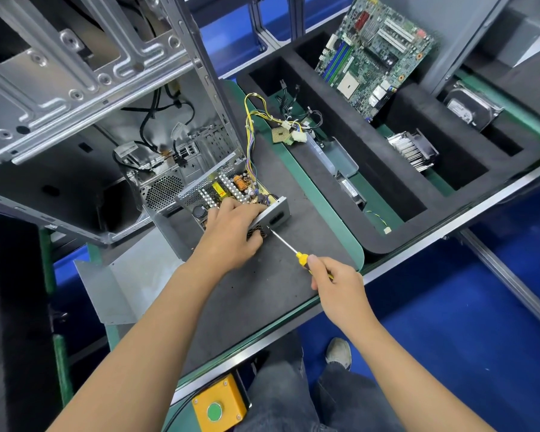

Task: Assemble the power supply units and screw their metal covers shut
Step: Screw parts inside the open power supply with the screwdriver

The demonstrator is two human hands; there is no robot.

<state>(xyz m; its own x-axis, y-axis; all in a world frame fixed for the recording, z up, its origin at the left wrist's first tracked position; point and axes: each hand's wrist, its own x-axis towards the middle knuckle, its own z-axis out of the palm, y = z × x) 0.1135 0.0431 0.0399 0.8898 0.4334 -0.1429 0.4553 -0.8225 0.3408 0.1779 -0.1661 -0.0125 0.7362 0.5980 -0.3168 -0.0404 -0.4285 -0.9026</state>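
One open power supply [231, 194] sits mid-bench [262, 291], beside a computer case [106, 120]. The left hand [231, 235] grips its near end, likely steadying it, while the right hand [334, 282] holds the one screwdriver [289, 248] closed-fisted, tip at its near corner. One loose metal cover [122, 282] lies left.

Bright, even overhead light, soft shadows, sharp focus, wide-angle edge bending.

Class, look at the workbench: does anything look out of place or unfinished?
Yes. The power supply unit lies open, its circuit board exposed, while the screwdriver already meets its end panel. A bent metal cover lies apart on the mat's left edge.
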